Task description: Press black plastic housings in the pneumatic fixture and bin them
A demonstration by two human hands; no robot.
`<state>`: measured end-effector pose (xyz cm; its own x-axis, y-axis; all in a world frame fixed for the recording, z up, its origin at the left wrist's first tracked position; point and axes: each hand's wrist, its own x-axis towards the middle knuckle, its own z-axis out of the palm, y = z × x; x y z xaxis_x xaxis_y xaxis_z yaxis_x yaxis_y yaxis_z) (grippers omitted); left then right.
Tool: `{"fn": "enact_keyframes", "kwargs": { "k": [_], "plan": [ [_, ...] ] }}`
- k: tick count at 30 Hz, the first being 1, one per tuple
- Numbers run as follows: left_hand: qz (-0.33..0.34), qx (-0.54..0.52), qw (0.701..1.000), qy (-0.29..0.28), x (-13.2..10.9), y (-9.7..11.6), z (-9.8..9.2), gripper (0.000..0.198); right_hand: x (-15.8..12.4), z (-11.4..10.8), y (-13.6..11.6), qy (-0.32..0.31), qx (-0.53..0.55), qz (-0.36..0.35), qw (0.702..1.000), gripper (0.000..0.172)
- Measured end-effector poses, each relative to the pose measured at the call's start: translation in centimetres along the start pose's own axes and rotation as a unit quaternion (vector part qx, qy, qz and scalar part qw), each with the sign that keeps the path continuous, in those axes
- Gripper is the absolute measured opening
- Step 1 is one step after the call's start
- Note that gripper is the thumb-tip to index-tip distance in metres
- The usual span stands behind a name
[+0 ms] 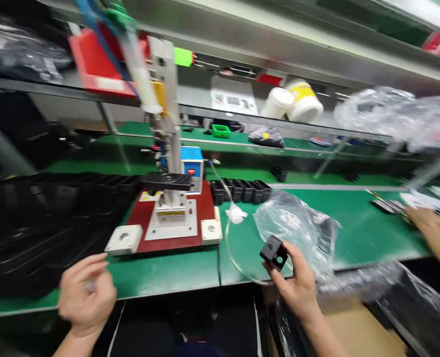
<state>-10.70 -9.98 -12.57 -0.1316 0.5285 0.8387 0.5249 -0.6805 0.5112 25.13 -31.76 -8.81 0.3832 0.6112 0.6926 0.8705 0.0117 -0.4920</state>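
My right hand [298, 282] pinches a small black box-shaped plastic housing [274, 251] between thumb and fingers, above the bench's front edge. A round hole shows in one side of the housing. My left hand [88, 292] is curled, palm up, around a small shiny piece [89, 286] too blurred to name. It is just in front of a white button box [124, 239] at the left of the bench press [171, 188]. A second white button box [211, 231] sits on the right corner of the press's red base [134, 223].
Several black housings [246, 191] stand in a row behind a clear plastic bag [290, 218]. A white cable [229, 248] crosses the green bench. Black parts [56, 228] are heaped at left. Another person's hand [426, 220] is at far right, above a lined carton [357, 322].
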Motion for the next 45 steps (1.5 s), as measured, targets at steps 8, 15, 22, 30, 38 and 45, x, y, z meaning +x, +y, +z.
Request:
{"fn": "enact_keyframes", "kwargs": {
  "k": [8,15,22,30,38,45],
  "plan": [
    [0.026,-0.19,0.939,-0.286,-1.9,8.1,0.0,0.046,1.2,8.7,-12.1,-0.104,0.319,0.094,0.937,0.04],
    [0.032,-0.228,0.928,-0.291,-3.3,10.0,0.8,0.042,0.2,10.4,-15.1,-0.171,0.388,0.149,0.893,0.039],
    [-0.139,-0.241,0.92,-0.276,-3.7,8.5,0.1,0.023,1.6,9.6,-13.9,-0.137,0.438,0.142,0.877,0.058],
    [-0.344,-0.297,0.839,-0.301,-1.4,8.4,0.0,0.038,3.2,9.8,-13.4,-0.212,0.339,0.083,0.913,0.022],
    [-0.319,-0.336,0.866,-0.19,1.0,9.1,-0.1,0.03,1.0,11.2,-13.1,-0.295,0.316,0.117,0.894,0.025],
    [-0.315,-0.341,0.827,-0.316,1.6,9.3,0.3,0.027,0.3,10.2,-14.3,-0.529,0.289,0.0,0.798,0.025]
  ]
}}
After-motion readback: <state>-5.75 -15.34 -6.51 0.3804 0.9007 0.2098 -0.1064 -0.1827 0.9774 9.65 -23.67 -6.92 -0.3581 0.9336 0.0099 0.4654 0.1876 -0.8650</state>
